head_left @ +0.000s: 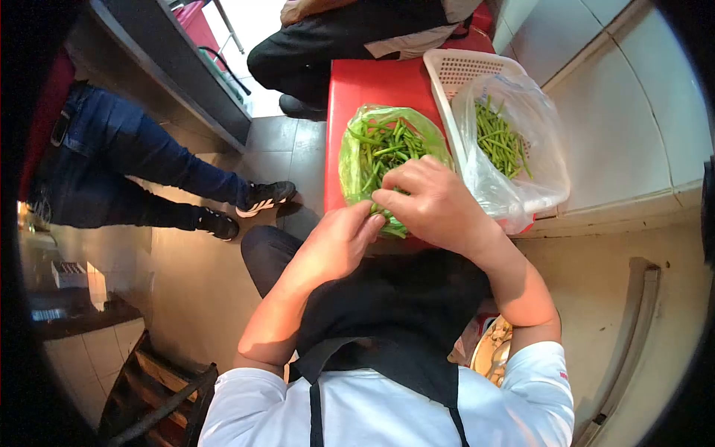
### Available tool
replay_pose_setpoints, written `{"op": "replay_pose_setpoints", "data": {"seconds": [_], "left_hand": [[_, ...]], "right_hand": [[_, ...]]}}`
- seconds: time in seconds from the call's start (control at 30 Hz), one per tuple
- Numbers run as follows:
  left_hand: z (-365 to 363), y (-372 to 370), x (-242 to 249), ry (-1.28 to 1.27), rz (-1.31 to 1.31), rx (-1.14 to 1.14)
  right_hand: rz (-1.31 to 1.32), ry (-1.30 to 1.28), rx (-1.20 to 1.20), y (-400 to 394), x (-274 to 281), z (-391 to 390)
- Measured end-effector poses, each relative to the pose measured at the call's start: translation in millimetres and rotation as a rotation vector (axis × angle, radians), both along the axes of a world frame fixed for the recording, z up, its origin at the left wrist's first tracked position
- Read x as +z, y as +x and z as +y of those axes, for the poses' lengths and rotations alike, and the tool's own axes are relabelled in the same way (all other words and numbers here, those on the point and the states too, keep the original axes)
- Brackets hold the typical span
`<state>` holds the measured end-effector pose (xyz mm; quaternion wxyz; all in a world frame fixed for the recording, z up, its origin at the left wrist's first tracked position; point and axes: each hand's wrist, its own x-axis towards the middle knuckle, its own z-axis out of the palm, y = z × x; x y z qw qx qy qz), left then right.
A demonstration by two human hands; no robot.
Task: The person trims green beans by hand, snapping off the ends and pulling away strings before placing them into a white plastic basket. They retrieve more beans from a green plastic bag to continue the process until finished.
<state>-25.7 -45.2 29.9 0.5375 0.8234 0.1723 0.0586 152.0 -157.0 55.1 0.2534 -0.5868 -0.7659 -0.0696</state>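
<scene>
A green plastic bag (350,171) lies open on the red bench in front of me, filled with long green beans (387,145). Over its near edge my left hand (335,242) pinches a green bean (377,211) between thumb and fingers. My right hand (432,201) is closed at the same spot, its fingertips almost touching the left ones; its fingers partly hide what they grip. Just right of the bag, shorter green bean pieces (500,140) sit in a clear plastic bag (491,186) inside a white basket (449,112).
The red bench (354,86) runs along a tiled wall (618,97) on the right. At its far end sits another person in dark trousers (320,45). A person in jeans (149,153) stands to the left. A metal bowl (493,350) is by my right elbow.
</scene>
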Motion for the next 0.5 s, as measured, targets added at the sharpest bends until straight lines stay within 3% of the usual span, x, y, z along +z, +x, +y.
{"op": "replay_pose_setpoints", "data": {"seconds": [0.23,0.37,0.4,0.5], "left_hand": [[-6,-12,-4,0.236,0.093,-0.072],[-6,-18,10,0.178,0.074,-0.105],[-5,-18,9,0.110,0.044,-0.131],[-1,-20,6,-0.056,-0.006,-0.153]], "right_hand": [[-0.129,-0.240,-0.043,-14,-6,-18],[0.422,-0.041,-0.068,-27,-37,-25],[0.716,-0.168,-0.128,-34,-38,-30],[1.481,-0.210,-0.238,-50,-41,-34]]}}
